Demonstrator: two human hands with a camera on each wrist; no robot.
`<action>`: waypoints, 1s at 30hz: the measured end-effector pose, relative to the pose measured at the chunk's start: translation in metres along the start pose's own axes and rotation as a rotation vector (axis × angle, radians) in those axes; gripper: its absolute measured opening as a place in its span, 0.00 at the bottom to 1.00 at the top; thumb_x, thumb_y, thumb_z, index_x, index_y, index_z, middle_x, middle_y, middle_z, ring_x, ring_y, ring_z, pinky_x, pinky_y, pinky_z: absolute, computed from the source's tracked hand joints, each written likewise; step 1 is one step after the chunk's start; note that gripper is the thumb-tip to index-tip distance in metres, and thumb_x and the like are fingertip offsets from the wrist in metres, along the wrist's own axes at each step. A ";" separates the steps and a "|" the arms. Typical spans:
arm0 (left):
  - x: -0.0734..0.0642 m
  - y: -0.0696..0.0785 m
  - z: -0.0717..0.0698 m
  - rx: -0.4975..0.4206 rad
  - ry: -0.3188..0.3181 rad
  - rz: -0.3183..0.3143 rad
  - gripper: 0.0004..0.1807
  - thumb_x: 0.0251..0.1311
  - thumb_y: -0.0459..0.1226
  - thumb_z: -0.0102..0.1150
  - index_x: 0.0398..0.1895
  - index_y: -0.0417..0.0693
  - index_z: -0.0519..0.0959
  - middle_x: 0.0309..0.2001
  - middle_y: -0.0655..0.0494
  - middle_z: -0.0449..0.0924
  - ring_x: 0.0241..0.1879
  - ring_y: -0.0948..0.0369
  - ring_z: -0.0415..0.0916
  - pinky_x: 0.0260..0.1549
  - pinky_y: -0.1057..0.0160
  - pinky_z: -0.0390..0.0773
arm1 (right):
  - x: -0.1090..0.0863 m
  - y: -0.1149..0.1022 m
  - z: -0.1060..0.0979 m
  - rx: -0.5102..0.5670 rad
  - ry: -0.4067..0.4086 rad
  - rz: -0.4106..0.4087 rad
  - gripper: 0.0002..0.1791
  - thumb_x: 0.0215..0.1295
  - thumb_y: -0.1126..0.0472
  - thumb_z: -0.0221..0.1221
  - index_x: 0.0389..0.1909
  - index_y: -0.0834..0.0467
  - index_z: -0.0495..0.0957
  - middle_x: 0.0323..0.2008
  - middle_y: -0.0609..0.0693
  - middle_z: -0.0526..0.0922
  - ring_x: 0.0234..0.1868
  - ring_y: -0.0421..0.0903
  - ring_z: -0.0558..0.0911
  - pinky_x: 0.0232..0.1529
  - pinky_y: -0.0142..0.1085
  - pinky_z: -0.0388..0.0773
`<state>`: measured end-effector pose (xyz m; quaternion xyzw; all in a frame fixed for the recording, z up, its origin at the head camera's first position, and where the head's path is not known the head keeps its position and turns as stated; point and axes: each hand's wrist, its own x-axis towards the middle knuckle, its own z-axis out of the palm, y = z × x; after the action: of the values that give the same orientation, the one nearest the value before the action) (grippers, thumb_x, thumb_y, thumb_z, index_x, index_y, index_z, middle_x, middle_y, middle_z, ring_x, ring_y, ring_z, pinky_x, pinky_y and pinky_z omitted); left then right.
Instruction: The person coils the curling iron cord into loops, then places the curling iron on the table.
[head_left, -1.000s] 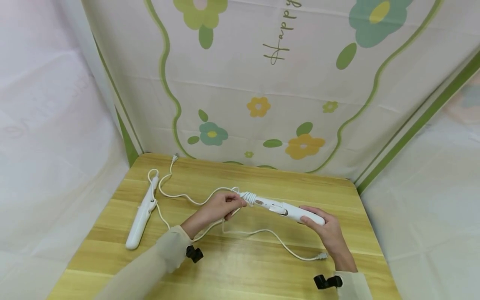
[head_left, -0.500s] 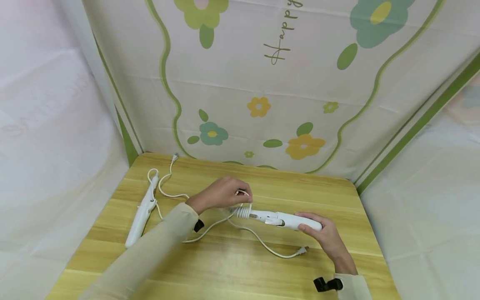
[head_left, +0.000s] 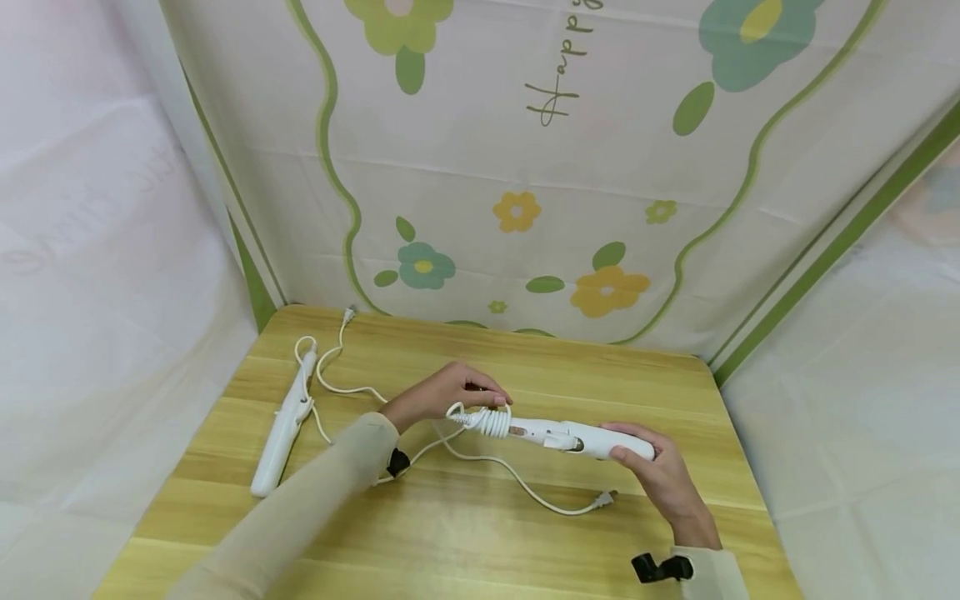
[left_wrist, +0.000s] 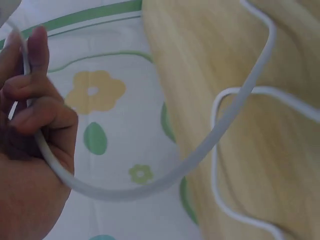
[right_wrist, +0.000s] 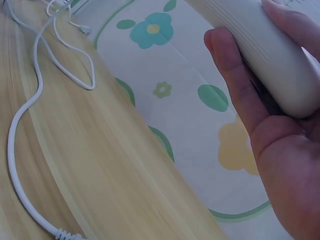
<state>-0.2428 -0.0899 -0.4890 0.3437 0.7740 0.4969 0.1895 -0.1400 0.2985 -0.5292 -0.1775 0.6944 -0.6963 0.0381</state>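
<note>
In the head view a white curling iron is held out level over the table, its thick barrel to the right. My right hand grips that barrel end, thumb on the near side; the right wrist view shows the fingers along its ribbed shell. Several turns of white cord circle the slim handle end. Just above these turns, my left hand pinches the cord. The left wrist view has the cord running through the curled fingers and hanging in a loop below the hand.
A second white curling iron lies at the table's left, its cord looped about it. One plug rests right of centre, another plug near the back left edge. A flowered cloth rises behind the wooden table.
My left hand has gone from left of the coil to above it, carrying the cord round the handle. The plug right of centre has slid left. The right hand keeps its grip.
</note>
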 end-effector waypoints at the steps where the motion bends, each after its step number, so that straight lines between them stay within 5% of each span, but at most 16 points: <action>1: -0.002 -0.003 0.003 0.001 0.029 0.023 0.11 0.79 0.38 0.63 0.54 0.45 0.92 0.48 0.52 0.94 0.43 0.63 0.88 0.46 0.56 0.87 | 0.001 0.000 0.001 0.016 0.010 -0.002 0.19 0.77 0.79 0.55 0.64 0.69 0.83 0.59 0.44 0.89 0.52 0.38 0.84 0.51 0.31 0.85; 4: -0.007 -0.009 0.017 0.005 0.124 0.054 0.12 0.75 0.26 0.61 0.52 0.41 0.91 0.50 0.46 0.93 0.42 0.67 0.86 0.43 0.64 0.85 | 0.003 -0.001 0.002 0.039 0.042 -0.002 0.19 0.77 0.79 0.55 0.64 0.71 0.82 0.59 0.45 0.89 0.53 0.39 0.84 0.52 0.31 0.85; 7: -0.013 -0.011 0.030 -0.037 0.172 -0.013 0.16 0.74 0.22 0.57 0.52 0.42 0.91 0.41 0.41 0.92 0.28 0.67 0.78 0.29 0.69 0.78 | 0.005 0.000 0.004 0.042 0.069 0.003 0.19 0.77 0.79 0.55 0.64 0.72 0.81 0.58 0.45 0.88 0.53 0.39 0.83 0.52 0.31 0.86; 11: -0.017 -0.010 0.044 -0.119 0.206 -0.158 0.15 0.79 0.30 0.57 0.55 0.50 0.91 0.35 0.47 0.93 0.14 0.67 0.62 0.14 0.68 0.61 | 0.006 0.001 0.005 0.040 0.086 0.009 0.18 0.77 0.79 0.55 0.64 0.72 0.82 0.57 0.45 0.88 0.53 0.39 0.83 0.52 0.32 0.86; 17: -0.023 -0.008 0.055 -0.150 0.248 -0.207 0.13 0.81 0.36 0.59 0.60 0.53 0.89 0.38 0.56 0.95 0.15 0.63 0.67 0.13 0.69 0.60 | 0.008 0.003 0.008 0.016 0.104 0.015 0.17 0.77 0.78 0.58 0.62 0.72 0.82 0.56 0.44 0.89 0.52 0.38 0.84 0.51 0.31 0.86; 25: -0.028 0.002 0.064 0.097 0.281 -0.183 0.14 0.83 0.42 0.58 0.56 0.50 0.91 0.35 0.65 0.93 0.15 0.70 0.69 0.17 0.70 0.71 | 0.015 0.002 0.016 -0.075 0.260 0.108 0.17 0.75 0.73 0.65 0.61 0.75 0.82 0.52 0.43 0.90 0.49 0.40 0.86 0.48 0.30 0.86; 30: -0.031 0.009 0.066 0.148 0.290 -0.176 0.15 0.84 0.41 0.57 0.61 0.48 0.89 0.35 0.63 0.93 0.14 0.71 0.69 0.15 0.71 0.68 | 0.017 0.002 0.016 -0.140 0.304 0.137 0.19 0.75 0.69 0.67 0.63 0.73 0.82 0.53 0.40 0.89 0.49 0.40 0.87 0.49 0.30 0.86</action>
<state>-0.1765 -0.0675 -0.5111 0.2123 0.8547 0.4645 0.0931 -0.1517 0.2784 -0.5282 -0.0245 0.7495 -0.6607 -0.0325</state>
